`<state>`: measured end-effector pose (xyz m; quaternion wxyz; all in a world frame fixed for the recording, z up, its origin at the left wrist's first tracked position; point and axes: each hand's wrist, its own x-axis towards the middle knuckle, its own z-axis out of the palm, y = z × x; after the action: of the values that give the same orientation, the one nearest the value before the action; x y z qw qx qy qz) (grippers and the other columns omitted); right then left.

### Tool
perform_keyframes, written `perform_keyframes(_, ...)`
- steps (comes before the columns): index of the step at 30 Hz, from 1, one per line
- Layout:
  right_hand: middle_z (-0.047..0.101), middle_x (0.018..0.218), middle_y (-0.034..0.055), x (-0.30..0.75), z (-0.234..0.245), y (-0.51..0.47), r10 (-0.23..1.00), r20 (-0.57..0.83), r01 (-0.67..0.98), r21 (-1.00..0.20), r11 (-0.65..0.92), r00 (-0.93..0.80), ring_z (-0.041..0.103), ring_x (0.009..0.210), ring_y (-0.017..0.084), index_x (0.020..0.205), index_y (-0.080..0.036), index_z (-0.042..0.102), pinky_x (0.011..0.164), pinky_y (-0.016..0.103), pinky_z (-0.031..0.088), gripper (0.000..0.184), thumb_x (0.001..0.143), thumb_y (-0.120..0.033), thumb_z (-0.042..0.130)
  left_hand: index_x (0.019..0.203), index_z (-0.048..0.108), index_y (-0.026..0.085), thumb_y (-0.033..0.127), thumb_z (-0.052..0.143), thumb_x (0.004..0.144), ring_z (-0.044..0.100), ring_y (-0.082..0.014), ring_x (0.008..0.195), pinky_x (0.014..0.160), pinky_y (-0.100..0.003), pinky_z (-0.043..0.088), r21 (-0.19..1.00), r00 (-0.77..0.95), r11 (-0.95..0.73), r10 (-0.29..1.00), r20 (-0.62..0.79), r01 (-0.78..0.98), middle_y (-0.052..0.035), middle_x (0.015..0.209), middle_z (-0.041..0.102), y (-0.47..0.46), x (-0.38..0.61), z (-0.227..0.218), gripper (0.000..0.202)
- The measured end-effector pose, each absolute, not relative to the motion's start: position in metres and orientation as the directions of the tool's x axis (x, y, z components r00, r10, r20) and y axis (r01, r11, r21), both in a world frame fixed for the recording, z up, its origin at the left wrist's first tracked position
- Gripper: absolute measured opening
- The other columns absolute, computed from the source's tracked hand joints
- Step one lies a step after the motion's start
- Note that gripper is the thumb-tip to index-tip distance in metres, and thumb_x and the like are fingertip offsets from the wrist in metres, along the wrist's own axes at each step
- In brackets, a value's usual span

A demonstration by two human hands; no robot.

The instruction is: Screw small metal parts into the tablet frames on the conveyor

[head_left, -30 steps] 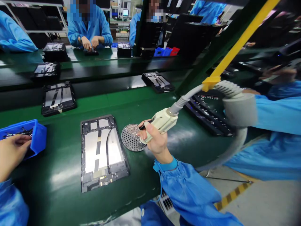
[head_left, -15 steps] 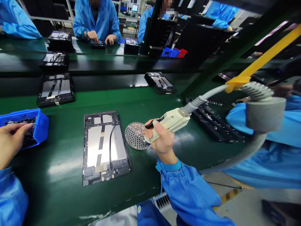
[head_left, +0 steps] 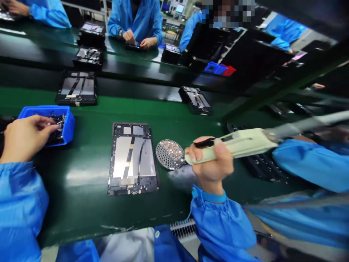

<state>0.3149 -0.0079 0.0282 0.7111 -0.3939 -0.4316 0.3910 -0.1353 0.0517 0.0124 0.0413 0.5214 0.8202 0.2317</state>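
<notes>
My right hand (head_left: pixel 211 163) is wrapped around a cream electric screwdriver (head_left: pixel 242 143) with a black lever. The tool lies nearly level, its tip at the right edge of a round perforated metal dish (head_left: pixel 163 155) holding many small screws. My left hand (head_left: pixel 29 134) reaches over a blue bin (head_left: pixel 70 125) of small dark parts (head_left: pixel 58 122). Its thumb and fingers are pinched together; whatever they hold is too small to make out. Between the hands, an opened tablet (head_left: pixel 133 160) lies flat on the green bench (head_left: pixel 87 211), showing its silver battery and black ribbon cables.
Behind the bin rests a stack of opened tablets (head_left: pixel 77 87), with another stack (head_left: pixel 195 100) at the back right. Black trays (head_left: pixel 261 165) and a co-worker's blue sleeve (head_left: pixel 313 163) are at the right. Across the bench a person (head_left: pixel 135 22) handles a device.
The view has shifted. My left hand has moved further over the blue bin. My right hand has drawn back rightward from the screw dish, and the screwdriver has tipped closer to level.
</notes>
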Motion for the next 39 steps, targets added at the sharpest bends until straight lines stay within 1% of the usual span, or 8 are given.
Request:
perform_keyframes(5,0.047,0.043,-0.0047,0.268,0.047,-0.041,0.955,0.297,-0.337,-0.899,0.281,0.005,0.047,0.037,0.013,0.084,-0.019,0.079,0.044,0.028,0.045,0.035,0.084,-0.053,0.074,0.113,0.078,0.012,0.025,0.067,0.087,0.060,-0.0223,0.095,0.106,-0.036,0.045,0.349,-0.395,0.349,0.916,0.069,0.870,-0.0023,0.087,0.067,0.049,-0.115,0.021,0.030)
perform_keyframes(9,0.049,0.044,-0.0040,0.237,0.039,-0.060,0.954,0.246,-0.333,-0.926,0.179,-0.171,0.046,0.039,0.014,0.089,-0.020,0.081,0.044,0.029,0.042,0.034,0.086,-0.053,0.074,0.116,0.077,0.011,0.028,0.063,0.093,0.062,-0.0197,0.101,0.114,-0.040,0.043,0.412,-0.460,0.366,0.874,0.157,0.835,-0.0018,0.097,0.072,0.042,-0.112,0.019,0.031)
perform_keyframes(17,0.049,0.046,-0.0051,0.226,0.031,-0.062,0.956,0.213,-0.310,-0.940,0.144,-0.200,0.046,0.039,0.015,0.091,-0.021,0.081,0.048,0.031,0.044,0.034,0.086,-0.054,0.073,0.110,0.077,0.014,0.032,0.072,0.093,0.063,-0.0131,0.090,0.106,-0.035,0.049,0.614,-0.406,0.128,0.849,0.338,0.779,0.0004,0.097,0.074,0.036,-0.088,0.022,0.025)
perform_keyframes(20,0.049,0.047,-0.0045,0.223,0.028,-0.062,0.959,0.195,-0.317,-0.940,0.123,-0.207,0.047,0.041,0.015,0.090,-0.021,0.080,0.048,0.030,0.044,0.034,0.085,-0.054,0.073,0.120,0.075,0.014,0.040,0.067,0.098,0.066,-0.0174,0.098,0.110,-0.040,0.049,0.619,-0.308,0.018,0.879,0.365,0.785,-0.0038,0.101,0.073,0.037,-0.080,0.021,0.035)
perform_keyframes(23,0.049,0.046,-0.0046,0.221,0.026,-0.063,0.961,0.182,-0.303,-0.946,0.113,-0.209,0.046,0.040,0.015,0.087,-0.021,0.079,0.046,0.030,0.042,0.032,0.084,-0.053,0.074,0.112,0.076,0.009,0.039,0.061,0.101,0.067,-0.0220,0.107,0.113,-0.045,0.046,0.657,-0.235,-0.048,0.912,0.336,0.753,-0.0061,0.102,0.071,0.035,-0.064,0.025,0.036)
perform_keyframes(28,0.049,0.044,-0.0057,0.214,0.024,-0.063,0.966,0.148,-0.261,-0.961,0.091,-0.211,0.046,0.039,0.015,0.081,-0.025,0.077,0.047,0.031,0.043,0.030,0.081,-0.055,0.076,0.100,0.071,0.012,0.014,0.054,0.097,0.073,-0.0163,0.083,0.089,-0.031,0.056,0.928,-0.024,-0.194,0.977,0.213,0.318,-0.0002,0.082,0.073,0.016,0.009,0.023,0.017)
perform_keyframes(31,0.049,0.042,-0.0068,0.212,0.026,-0.063,0.965,0.163,-0.240,-0.964,0.112,-0.204,0.044,0.037,0.015,0.077,-0.026,0.074,0.046,0.032,0.045,0.031,0.082,-0.057,0.075,0.103,0.068,0.016,0.009,0.054,0.094,0.073,-0.0156,0.075,0.075,-0.027,0.056,0.990,0.243,-0.110,0.966,0.085,0.089,-0.0021,0.084,0.078,0.001,0.061,0.003,0.018)
perform_keyframes(39,0.054,0.044,-0.0050,0.229,0.023,-0.067,0.932,0.279,-0.278,-0.937,0.211,-0.233,0.049,0.037,0.015,0.093,-0.025,0.081,0.050,0.034,0.049,0.038,0.085,-0.061,0.072,0.091,0.067,0.019,0.015,0.050,0.094,0.072,-0.0155,0.067,0.066,-0.025,0.053,0.961,0.411,-0.047,0.909,-0.073,0.274,-0.0034,0.083,0.079,-0.012,0.093,-0.032,0.018)
